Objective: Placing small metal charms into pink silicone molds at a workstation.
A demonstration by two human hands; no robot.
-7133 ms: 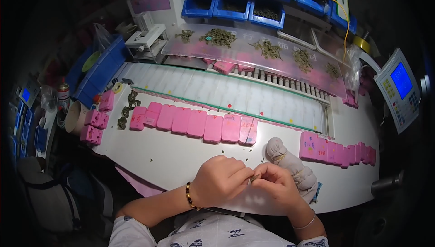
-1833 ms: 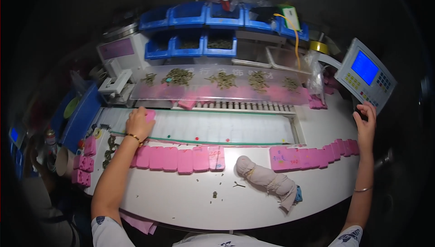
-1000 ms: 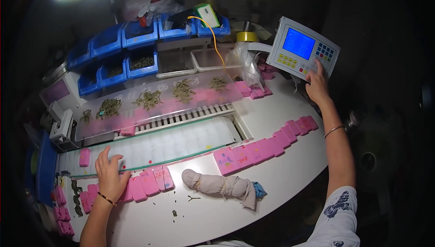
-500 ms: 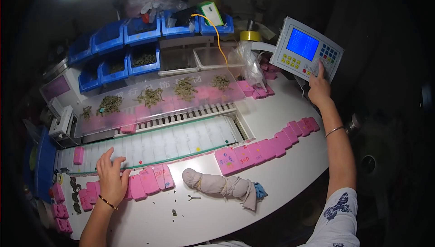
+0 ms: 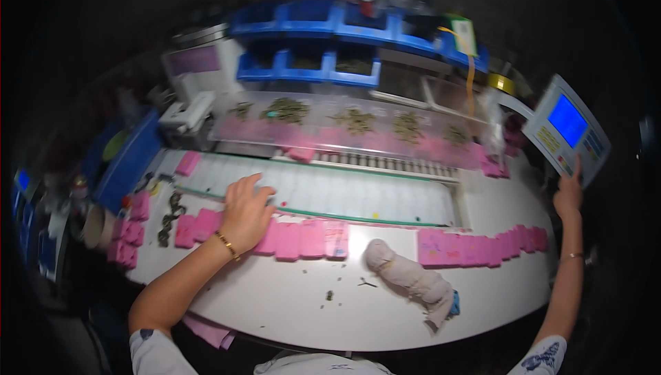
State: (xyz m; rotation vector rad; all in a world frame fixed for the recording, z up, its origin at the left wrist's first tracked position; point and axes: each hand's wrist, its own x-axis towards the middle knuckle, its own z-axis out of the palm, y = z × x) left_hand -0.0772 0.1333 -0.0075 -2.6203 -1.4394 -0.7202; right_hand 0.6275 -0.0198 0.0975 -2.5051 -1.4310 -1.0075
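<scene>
My left hand [image 5: 248,213] hovers with fingers spread over the near edge of a long white segmented conveyor [image 5: 323,189] and a row of pink blocks [image 5: 289,239]. It holds nothing; whether it touches a block is unclear. At the far right, my right hand [image 5: 569,196] points its index finger at the lower keys of a control panel [image 5: 571,124] with a blue screen. The fingertip seems to be on the keypad. Motion smears the picture somewhat.
Behind the conveyor, a clear plastic sheet [image 5: 323,134] bears several heaps of dried plant pieces. Blue bins [image 5: 306,20] stand in two rows beyond it. A rolled, tied cloth bundle [image 5: 406,275] lies on the white table [image 5: 289,313]. More pink blocks [image 5: 468,250] line the right side.
The view has swung left, so the table and panel sit farther right in the picture. My right index finger stays at the keypad, and my left hand still hovers by the blocks.
</scene>
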